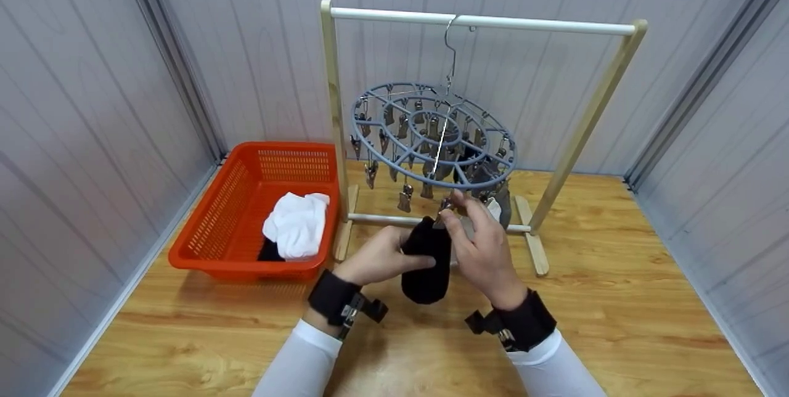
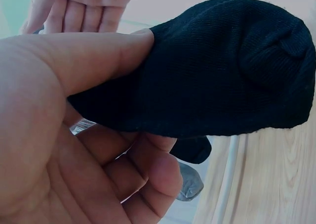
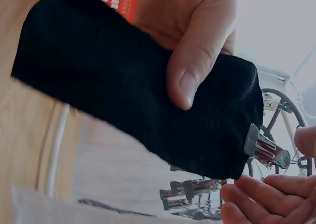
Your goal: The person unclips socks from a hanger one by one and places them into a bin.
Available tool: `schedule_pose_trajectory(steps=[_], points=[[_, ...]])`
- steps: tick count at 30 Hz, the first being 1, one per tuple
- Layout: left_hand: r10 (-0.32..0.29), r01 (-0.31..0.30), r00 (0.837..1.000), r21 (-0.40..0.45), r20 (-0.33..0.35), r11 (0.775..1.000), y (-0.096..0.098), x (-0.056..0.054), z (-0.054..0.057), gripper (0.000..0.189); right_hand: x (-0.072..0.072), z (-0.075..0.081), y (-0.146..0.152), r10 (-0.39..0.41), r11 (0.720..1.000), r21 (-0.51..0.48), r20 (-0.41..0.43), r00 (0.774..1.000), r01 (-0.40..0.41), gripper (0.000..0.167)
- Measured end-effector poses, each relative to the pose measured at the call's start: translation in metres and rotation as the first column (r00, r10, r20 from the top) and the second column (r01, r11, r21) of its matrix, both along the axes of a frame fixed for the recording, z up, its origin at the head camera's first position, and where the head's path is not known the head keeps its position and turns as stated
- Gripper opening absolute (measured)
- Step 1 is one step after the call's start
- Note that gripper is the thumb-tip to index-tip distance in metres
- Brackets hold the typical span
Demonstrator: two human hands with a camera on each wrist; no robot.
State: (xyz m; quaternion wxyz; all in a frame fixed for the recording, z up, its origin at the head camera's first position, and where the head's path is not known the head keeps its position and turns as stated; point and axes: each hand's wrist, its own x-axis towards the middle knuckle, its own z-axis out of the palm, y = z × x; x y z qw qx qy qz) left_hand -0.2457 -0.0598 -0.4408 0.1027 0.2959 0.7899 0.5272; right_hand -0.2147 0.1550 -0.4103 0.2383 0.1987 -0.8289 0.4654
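A black sock (image 1: 426, 267) hangs below the front of a round grey-blue clip hanger (image 1: 481, 186). My left hand (image 1: 382, 255) pinches it, thumb on the near face and fingers behind. At the sock's top edge, a metal clip (image 3: 269, 152) bites the fabric near one corner. Around that clip stands my right hand (image 1: 484, 249), its thumb and fingers spread apart in the right wrist view, with a gap to the clip. Beyond the sock, a grey sock (image 2: 190, 184) and another dark sock (image 2: 195, 150) show in the left wrist view.
The hanger's hook is over the white bar (image 1: 394, 15) of a wooden-legged stand (image 1: 582, 129). Several loose metal clips dangle from the hanger. To the left, an orange basket (image 1: 246, 266) contains white cloth (image 1: 299, 224) and a black piece (image 1: 269, 251). Panelled walls enclose the wooden tabletop (image 1: 616, 298).
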Motion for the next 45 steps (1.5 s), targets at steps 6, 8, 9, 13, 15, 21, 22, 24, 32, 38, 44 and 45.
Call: schedule_pose_trajectory(steps=[6, 8, 9, 13, 15, 21, 22, 24, 32, 38, 44, 45], points=[[0.0, 0.0, 1.0, -0.005, 0.005, 1.0, -0.001, 0.0, 0.0, 0.02, -0.003, -0.002, 0.0, 0.111, 0.989, -0.107, 0.106, 0.988, -0.1, 0.048], [0.003, -0.003, 1.0, -0.009, 0.004, 1.0, -0.001, -0.001, 0.0, 0.02, -0.004, -0.002, -0.001, 0.139, 0.982, -0.142, 0.124, 0.982, -0.121, 0.047], [0.004, -0.004, 1.0, -0.011, 0.003, 1.0, 0.0, -0.001, 0.0, 0.02, -0.004, -0.002, -0.001, 0.147, 0.979, -0.159, 0.133, 0.98, -0.125, 0.046], [0.006, -0.006, 1.0, -0.011, 0.014, 1.0, 0.0, -0.001, 0.0, 0.019, -0.004, -0.001, -0.002, 0.162, 0.968, -0.218, 0.157, 0.974, -0.126, 0.039], [0.006, -0.006, 1.0, -0.009, 0.021, 1.0, 0.0, 0.0, 0.0, 0.02, -0.003, -0.001, -0.002, 0.162, 0.964, -0.237, 0.16, 0.974, -0.121, 0.036], [0.014, -0.014, 0.999, -0.007, 0.04, 1.0, 0.0, 0.001, 0.001, 0.02, -0.002, 0.001, -0.003, 0.177, 0.952, -0.277, 0.153, 0.972, -0.129, 0.032], [0.016, -0.015, 0.999, -0.006, 0.04, 1.0, 0.0, 0.001, 0.001, 0.02, -0.002, 0.001, -0.003, 0.177, 0.951, -0.281, 0.151, 0.973, -0.129, 0.031], [0.017, -0.017, 0.999, -0.008, 0.035, 1.0, 0.0, 0.001, 0.001, 0.02, -0.002, 0.002, -0.003, 0.17, 0.95, -0.288, 0.148, 0.974, -0.122, 0.03], [0.042, -0.042, 0.999, -0.032, 0.01, 0.999, -0.007, -0.001, 0.004, 0.02, -0.003, 0.002, -0.002, 0.155, 0.942, -0.32, 0.14, 0.978, -0.103, 0.023], [0.051, -0.051, 0.999, -0.015, 0.004, 0.999, -0.009, -0.002, 0.006, 0.019, -0.003, 0.001, -0.001, 0.092, 0.957, -0.286, 0.112, 0.989, -0.057, 0.017], [0.051, -0.052, 0.999, -0.016, -0.009, 0.999, -0.01, -0.002, 0.007, 0.019, -0.003, 0.001, 0.0, 0.07, 0.966, -0.253, 0.094, 0.993, -0.045, 0.012], [0.051, -0.051, 0.999, -0.018, -0.011, 0.999, -0.011, -0.002, 0.007, 0.019, -0.003, 0.001, 0.0, 0.07, 0.967, -0.249, 0.091, 0.993, -0.046, 0.012]])
